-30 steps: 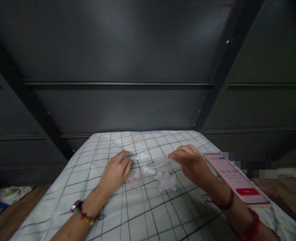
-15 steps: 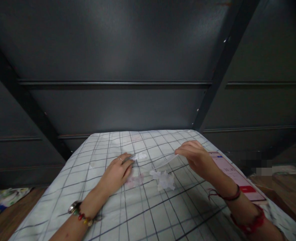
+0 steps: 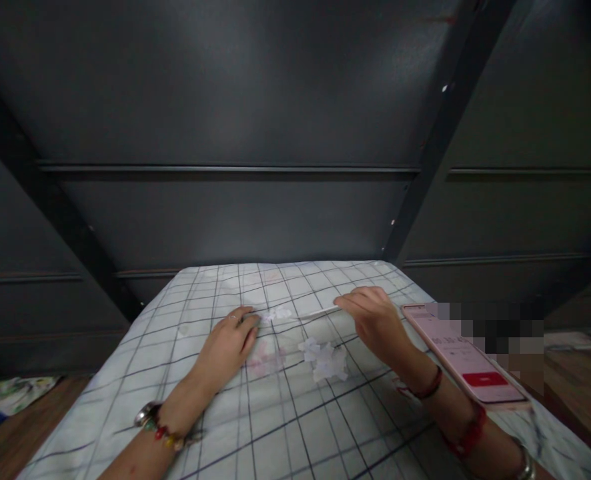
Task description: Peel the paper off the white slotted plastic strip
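My left hand (image 3: 230, 340) lies on the checked cloth, fingers a little apart, fingertips at the left edge of a small cluster of white scraps (image 3: 278, 315). Whether they press on a scrap is hard to see. Between the thumb and fingers of my right hand (image 3: 370, 317) is a thin white stick (image 3: 321, 311), held low and pointing left toward that cluster. Nearer to me, between the hands, is a loose pile of white flakes (image 3: 325, 360) that look like paper. A faint pinkish patch or sheet (image 3: 266, 360) shows beside the left hand.
A phone (image 3: 470, 353) in a pink case lies by my right forearm near the table's right edge. The white checked tablecloth (image 3: 285, 433) covers the table. A dark panelled wall (image 3: 250, 220) rises behind it. Colourful cloth or packaging (image 3: 18, 397) is on the floor at left.
My right hand has moved left with the stick, whose tip has shifted from above the flake pile toward the small cluster. The phone is less covered. My left hand has hardly moved.
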Motion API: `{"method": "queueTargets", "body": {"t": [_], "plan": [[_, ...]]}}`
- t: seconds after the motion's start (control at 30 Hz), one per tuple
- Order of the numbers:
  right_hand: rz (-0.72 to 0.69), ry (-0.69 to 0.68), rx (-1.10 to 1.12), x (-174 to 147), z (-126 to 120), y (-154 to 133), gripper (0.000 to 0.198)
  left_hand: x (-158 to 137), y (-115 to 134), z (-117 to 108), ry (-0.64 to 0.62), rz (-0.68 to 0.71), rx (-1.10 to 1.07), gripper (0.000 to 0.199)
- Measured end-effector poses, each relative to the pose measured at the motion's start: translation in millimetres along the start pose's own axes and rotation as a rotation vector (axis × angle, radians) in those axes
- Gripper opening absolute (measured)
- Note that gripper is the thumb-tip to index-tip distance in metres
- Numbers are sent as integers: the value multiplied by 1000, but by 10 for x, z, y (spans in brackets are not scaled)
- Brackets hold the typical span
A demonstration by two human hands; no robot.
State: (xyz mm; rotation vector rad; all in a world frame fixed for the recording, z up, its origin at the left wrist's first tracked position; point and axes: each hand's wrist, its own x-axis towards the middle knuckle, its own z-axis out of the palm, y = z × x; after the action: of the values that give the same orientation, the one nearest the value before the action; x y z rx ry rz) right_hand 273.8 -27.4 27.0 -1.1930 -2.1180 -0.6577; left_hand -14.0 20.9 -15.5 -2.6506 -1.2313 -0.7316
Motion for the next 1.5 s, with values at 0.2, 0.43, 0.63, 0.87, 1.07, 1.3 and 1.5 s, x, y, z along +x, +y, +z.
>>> {"method": "queueTargets", "body": {"t": [0.2,0.43,0.63,0.87,1.07,1.3,1.5], "plan": [[-95,45,129,-8,-57,-32,40,1,5,-3,-10,-11,8,26],[-65,23,91,13,-63,-50,38,3,8,-2,-51,-22,21,27],[-53,-34,15,48,-188,18,38,-8,-9,13,-56,-27,27,27],[-102,34,101,30,-110,-27,38,9,19,-36,-119,-37,52,27],[-62,-22,43,24,-187,53,39,11,30,-45,-144,-60,59,27],[-76,-18,56,26,-175,32,42,16,28,-44,-165,-46,68,28],[-20,10,-5,-21,-174,141,38,3,19,-15,-169,-40,58,28]]}}
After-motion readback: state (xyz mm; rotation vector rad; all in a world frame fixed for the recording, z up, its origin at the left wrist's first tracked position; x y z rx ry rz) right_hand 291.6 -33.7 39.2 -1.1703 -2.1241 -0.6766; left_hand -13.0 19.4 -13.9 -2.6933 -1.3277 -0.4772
